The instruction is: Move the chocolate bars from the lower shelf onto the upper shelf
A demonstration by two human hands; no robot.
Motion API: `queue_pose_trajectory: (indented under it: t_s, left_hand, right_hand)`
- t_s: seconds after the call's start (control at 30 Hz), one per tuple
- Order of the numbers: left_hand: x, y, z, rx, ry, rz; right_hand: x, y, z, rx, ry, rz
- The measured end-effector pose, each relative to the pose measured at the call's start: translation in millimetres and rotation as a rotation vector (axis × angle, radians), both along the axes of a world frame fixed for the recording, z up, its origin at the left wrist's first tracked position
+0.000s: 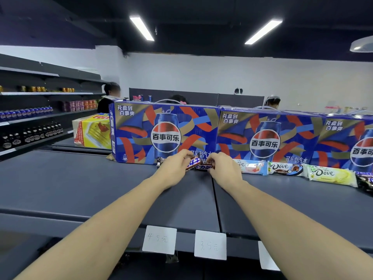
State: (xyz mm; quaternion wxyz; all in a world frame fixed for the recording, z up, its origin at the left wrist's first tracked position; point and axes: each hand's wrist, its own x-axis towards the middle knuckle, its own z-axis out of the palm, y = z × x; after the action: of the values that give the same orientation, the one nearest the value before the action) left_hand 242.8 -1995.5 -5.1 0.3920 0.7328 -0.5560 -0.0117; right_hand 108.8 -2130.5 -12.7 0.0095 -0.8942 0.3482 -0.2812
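Both my arms reach forward over the dark upper shelf (80, 184). My left hand (173, 170) grips one brown Snickers bar (192, 163), tilted up against the Pepsi carton. My right hand (224, 168) holds a second Snickers bar (203, 167) lying flat beside it. To the right, a row of bars lies along the cartons: a pale blue Dove bar (252, 167), a dark Dove bar (285, 169), a yellow-white Dove bar (331, 175) and a dark bar (365, 181) at the frame edge. The lower shelf is hidden under the upper one.
Three blue Pepsi cartons (165, 132) stand along the back of the shelf. White price tags (159, 239) hang on its front edge. A yellow box (92, 130) sits at the left. Drink shelves (30, 122) fill the left wall. Several people stand behind the cartons.
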Motion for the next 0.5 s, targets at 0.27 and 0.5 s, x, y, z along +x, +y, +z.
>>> queue_pose_trajectory:
  t_s: [0.27,0.5]
  left_hand:
    - [5.3,8.1,3.1,0.081,0.258,-0.016]
    - [2.0,4.3,4.2,-0.016,0.2,-0.026]
  right_hand:
    - [0.6,1.1,-1.6,0.007,0.007,-0.017]
    - [1.4,0.0,-1.8,0.024,0.005,-0.021]
